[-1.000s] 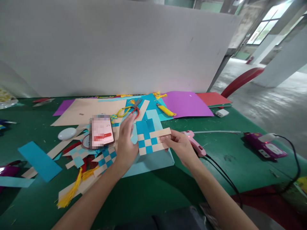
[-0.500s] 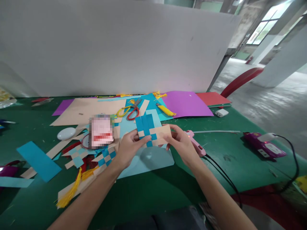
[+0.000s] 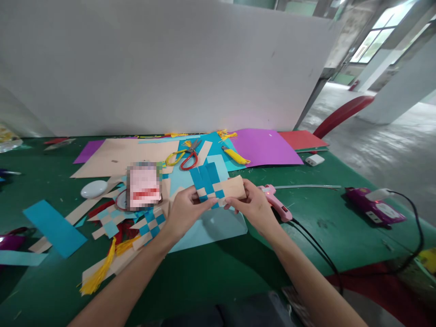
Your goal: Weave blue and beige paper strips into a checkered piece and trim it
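- Your left grip (image 3: 185,211) is pinched closed on the lower left of the woven paper (image 3: 208,181), thumb in front.
- Your right grip (image 3: 254,202) is closed on its right end, at the beige strips (image 3: 231,186); fingers mostly hidden behind.
- Woven paper is between your two grips, tilted, over the light blue sheet (image 3: 225,227) on the green worktop (image 3: 204,277).
- Pink glue gun (image 3: 281,206) lies just right of your right grip.
- Scissors (image 3: 191,151) and yellow cutter (image 3: 236,156) lie beyond the woven paper.
- Yellow tassel (image 3: 100,272) lies left of your left forearm.
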A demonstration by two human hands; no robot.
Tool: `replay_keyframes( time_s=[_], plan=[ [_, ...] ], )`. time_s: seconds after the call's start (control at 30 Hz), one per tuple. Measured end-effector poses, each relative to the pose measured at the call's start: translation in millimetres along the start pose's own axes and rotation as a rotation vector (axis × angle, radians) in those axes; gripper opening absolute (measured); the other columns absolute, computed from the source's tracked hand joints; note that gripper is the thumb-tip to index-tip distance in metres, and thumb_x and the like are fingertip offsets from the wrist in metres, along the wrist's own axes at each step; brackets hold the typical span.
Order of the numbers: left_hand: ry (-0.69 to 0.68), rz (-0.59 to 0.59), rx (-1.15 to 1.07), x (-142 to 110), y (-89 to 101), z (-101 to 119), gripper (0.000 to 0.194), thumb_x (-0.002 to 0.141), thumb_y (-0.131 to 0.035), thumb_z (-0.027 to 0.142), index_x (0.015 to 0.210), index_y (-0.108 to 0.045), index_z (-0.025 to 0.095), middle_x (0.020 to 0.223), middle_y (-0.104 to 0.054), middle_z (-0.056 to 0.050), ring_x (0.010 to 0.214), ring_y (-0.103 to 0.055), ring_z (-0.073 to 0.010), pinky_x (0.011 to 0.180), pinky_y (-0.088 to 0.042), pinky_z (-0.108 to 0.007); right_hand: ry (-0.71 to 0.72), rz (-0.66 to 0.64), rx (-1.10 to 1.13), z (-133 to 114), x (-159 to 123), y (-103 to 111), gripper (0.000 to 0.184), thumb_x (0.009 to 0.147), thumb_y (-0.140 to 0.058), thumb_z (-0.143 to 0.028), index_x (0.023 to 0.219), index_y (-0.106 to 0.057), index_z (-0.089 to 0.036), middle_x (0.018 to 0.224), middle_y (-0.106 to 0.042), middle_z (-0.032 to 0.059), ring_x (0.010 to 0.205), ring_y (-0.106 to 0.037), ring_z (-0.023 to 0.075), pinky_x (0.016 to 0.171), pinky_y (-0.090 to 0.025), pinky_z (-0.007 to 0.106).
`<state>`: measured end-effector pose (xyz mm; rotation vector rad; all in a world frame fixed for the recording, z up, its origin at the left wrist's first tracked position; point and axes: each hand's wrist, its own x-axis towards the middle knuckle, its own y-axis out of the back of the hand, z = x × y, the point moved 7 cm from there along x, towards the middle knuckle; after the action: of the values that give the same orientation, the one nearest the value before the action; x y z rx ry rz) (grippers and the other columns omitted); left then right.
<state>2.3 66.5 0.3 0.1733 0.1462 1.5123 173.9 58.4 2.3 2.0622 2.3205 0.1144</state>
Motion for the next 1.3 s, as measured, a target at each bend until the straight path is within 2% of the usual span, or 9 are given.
replay_keyframes(
  time_s=[0.13,0.23,0.47,0.73,0.93,1.03,1.07,1.17,1.3],
  plan=[
    [-0.021,0.019,0.031,-1.9,0.7,2.6,0.027,0.065,-0.078,0.037,0.074,-0.064,0.016,0.075,-0.071,-0.005,0.069,-0.066,-0.0207,0.056,-0.051,-0.026,0.027,0.002,-0.04,1.2,-0.6,0.4,0.045,0.075,-0.065,-0.033,0.116,-0.052,-0.018,0.09,-0.07,0.006,0.072,-0.068,0.0201,0.051,-0.049,0.026],
    [-0.013,0.012,0.019,-3.8,-0.7,3.5,0.026,0.065,-0.078,0.036,0.078,-0.066,0.017,0.079,-0.073,-0.005,0.072,-0.067,-0.0213,0.058,-0.051,-0.026,0.046,0.047,-0.093,-0.5,-1.6,3.6,0.047,0.073,-0.068,-0.031,0.118,-0.056,-0.02,0.099,-0.069,0.0073,0.079,-0.066,0.0202,0.058,-0.051,0.027],
    [0.008,0.015,-0.028,-3.8,-2.5,0.4,0.025,0.063,-0.08,0.032,0.081,-0.07,0.018,0.081,-0.074,-0.005,0.072,-0.068,-0.0219,0.061,-0.053,-0.027,0.054,0.082,-0.108,-3.2,-3.3,3.7,0.049,0.072,-0.067,-0.027,0.119,-0.057,-0.021,0.097,-0.068,0.0069,0.084,-0.064,0.0206,0.072,-0.053,0.032],
    [0.007,0.023,-0.047,-2.4,-2.8,-1.0,0.022,0.062,-0.08,0.031,0.075,-0.069,0.018,0.075,-0.072,-0.003,0.065,-0.064,-0.0177,0.056,-0.051,-0.024,0.036,0.066,-0.082,-2.5,-4.1,2.3,0.051,0.072,-0.068,-0.028,0.121,-0.055,-0.022,0.096,-0.067,0.006,0.077,-0.062,0.0189,0.062,-0.051,0.029],
    [0.11,-0.044,-0.061,-1.0,-4.7,-6.1,0.023,0.062,-0.08,0.036,0.065,-0.069,0.016,0.062,-0.067,-0.003,0.06,-0.064,-0.0189,0.052,-0.049,-0.025,0.081,0.067,-0.122,-2.9,-2.3,3.8,0.047,0.074,-0.067,-0.028,0.119,-0.055,-0.021,0.091,-0.068,0.0046,0.073,-0.061,0.0181,0.061,-0.05,0.029],
    [0.138,0.016,-0.076,1.1,1.3,-10.3,0.025,0.06,-0.081,0.037,0.061,-0.069,0.015,0.059,-0.066,-0.003,0.059,-0.064,-0.0196,0.05,-0.047,-0.026,0.129,0.14,-0.154,-9.9,-4.9,22.2,0.049,0.077,-0.065,-0.031,0.124,-0.053,-0.022,0.084,-0.068,0.0036,0.072,-0.062,0.0183,0.063,-0.05,0.031],
    [0.156,0.05,-0.111,2.2,4.0,-12.7,0.026,0.059,-0.082,0.037,0.061,-0.068,0.015,0.058,-0.066,-0.003,0.06,-0.064,-0.0196,0.05,-0.048,-0.026,0.162,0.217,-0.164,-14.0,-8.1,35.1,0.047,0.079,-0.064,-0.033,0.123,-0.054,-0.023,0.087,-0.069,0.0043,0.074,-0.063,0.0189,0.066,-0.05,0.033],
    [0.208,0.117,-0.345,6.5,8.0,-18.0,0.025,0.059,-0.083,0.033,0.064,-0.067,0.014,0.065,-0.067,-0.003,0.068,-0.065,-0.0183,0.06,-0.052,-0.027,0.193,0.458,-0.214,-20.3,-24.7,80.7,0.037,0.082,-0.061,-0.036,0.117,-0.057,-0.023,0.092,-0.068,0.0062,0.08,-0.064,0.0216,0.072,-0.05,0.037],
    [0.225,0.192,-0.648,11.7,14.7,-12.2,0.024,0.059,-0.084,0.022,0.075,-0.067,0.016,0.08,-0.069,-0.001,0.073,-0.065,-0.0126,0.063,-0.052,-0.021,0.2,0.569,-0.457,-19.4,-48.5,124.1,0.034,0.086,-0.055,-0.041,0.118,-0.056,-0.027,0.092,-0.067,0.0072,0.081,-0.061,0.0255,0.077,-0.048,0.045]
  ],
)
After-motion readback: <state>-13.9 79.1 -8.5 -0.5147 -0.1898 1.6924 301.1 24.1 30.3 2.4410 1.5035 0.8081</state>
